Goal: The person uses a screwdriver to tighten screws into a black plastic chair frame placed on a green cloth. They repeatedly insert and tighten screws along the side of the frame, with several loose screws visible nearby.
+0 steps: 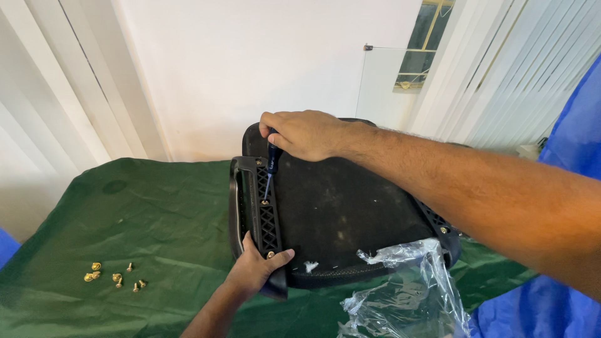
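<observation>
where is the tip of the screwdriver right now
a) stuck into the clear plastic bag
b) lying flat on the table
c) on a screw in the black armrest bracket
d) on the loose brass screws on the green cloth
c: the right hand holds the screwdriver upright with its tip on a screw in the black armrest bracket, while the left hand steadies the bracket's lower end.

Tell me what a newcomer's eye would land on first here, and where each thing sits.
First, the black seat base lying on the green cloth at the centre, with the right hand driving a screwdriver down into its left bracket. The left hand grips the bracket's near end. A scatter of brass screws lies on the cloth at lower left, and crumpled clear plastic sits at lower right.
</observation>
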